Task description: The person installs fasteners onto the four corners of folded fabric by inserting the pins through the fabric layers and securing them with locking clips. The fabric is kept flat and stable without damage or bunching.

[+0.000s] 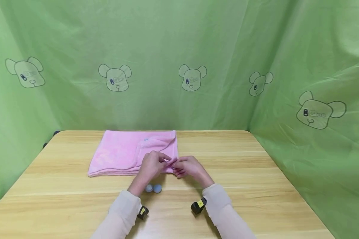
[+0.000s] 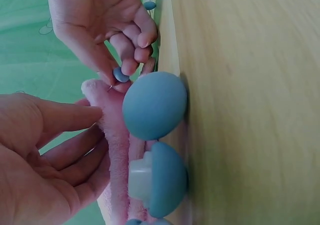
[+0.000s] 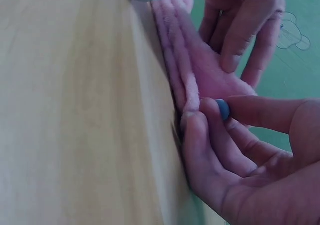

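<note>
In the head view a folded pink plush cloth (image 1: 116, 152) lies toward the table's back, its near right corner between both hands. My left hand (image 1: 152, 164) pinches the lifted cloth edge between thumb and fingers. Opposite it, my right hand (image 1: 189, 166) pinches a small blue-headed pin (image 2: 120, 75) at the cloth; a thin needle shows below its head in the left wrist view. Fingers of the right hand also touch the lower cloth layers (image 3: 191, 92). Two blue dome-shaped fasteners (image 1: 157, 188) stand by the left wrist; one shows a whitish base (image 2: 141, 176).
A small bluish piece (image 1: 146, 139) sits on the cloth's upper fold. Small blue pieces (image 2: 149, 5) appear beyond the right hand in the left wrist view. Green curtains (image 1: 155, 109) enclose the wooden table (image 1: 227, 159) at the back and sides.
</note>
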### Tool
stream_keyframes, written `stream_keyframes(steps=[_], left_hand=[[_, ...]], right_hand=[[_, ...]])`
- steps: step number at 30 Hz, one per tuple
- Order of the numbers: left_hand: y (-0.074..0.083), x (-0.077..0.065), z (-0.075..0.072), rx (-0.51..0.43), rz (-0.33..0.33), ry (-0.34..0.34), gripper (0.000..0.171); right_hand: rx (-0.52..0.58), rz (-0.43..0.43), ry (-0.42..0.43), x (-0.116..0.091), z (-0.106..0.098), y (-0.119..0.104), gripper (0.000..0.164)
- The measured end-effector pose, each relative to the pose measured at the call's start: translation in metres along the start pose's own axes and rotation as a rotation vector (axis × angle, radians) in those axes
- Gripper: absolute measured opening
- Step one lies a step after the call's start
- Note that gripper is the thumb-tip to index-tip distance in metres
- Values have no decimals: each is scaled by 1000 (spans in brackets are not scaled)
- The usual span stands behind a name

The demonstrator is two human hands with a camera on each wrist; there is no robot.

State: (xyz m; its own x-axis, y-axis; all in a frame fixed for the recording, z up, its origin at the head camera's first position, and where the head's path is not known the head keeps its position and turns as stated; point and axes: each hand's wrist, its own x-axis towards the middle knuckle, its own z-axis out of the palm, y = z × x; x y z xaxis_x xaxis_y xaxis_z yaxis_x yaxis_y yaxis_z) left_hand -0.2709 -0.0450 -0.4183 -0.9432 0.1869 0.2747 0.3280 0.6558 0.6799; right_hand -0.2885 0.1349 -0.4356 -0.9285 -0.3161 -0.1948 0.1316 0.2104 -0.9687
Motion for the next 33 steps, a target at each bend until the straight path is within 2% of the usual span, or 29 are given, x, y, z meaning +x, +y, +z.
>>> stream_keyframes(steps=[6,13,22,27,33], left_hand=[[0,0,0,12,18,16,16],[0,0,0,18,8,9,18],[1,1,-1,4,7,28,23],[1,1,-1,19,29,46,18],[1,0,0,23,10,24,15]], right_hand=[[87,45,-107,-4,-4,-3,29],[112,80,-106,-2,-5,-3,48],[151,71,-74,-1,-2,-7,34],[180,63,-35,-1,2,-7,25],[199,54,-4,1,5,-5,19]])
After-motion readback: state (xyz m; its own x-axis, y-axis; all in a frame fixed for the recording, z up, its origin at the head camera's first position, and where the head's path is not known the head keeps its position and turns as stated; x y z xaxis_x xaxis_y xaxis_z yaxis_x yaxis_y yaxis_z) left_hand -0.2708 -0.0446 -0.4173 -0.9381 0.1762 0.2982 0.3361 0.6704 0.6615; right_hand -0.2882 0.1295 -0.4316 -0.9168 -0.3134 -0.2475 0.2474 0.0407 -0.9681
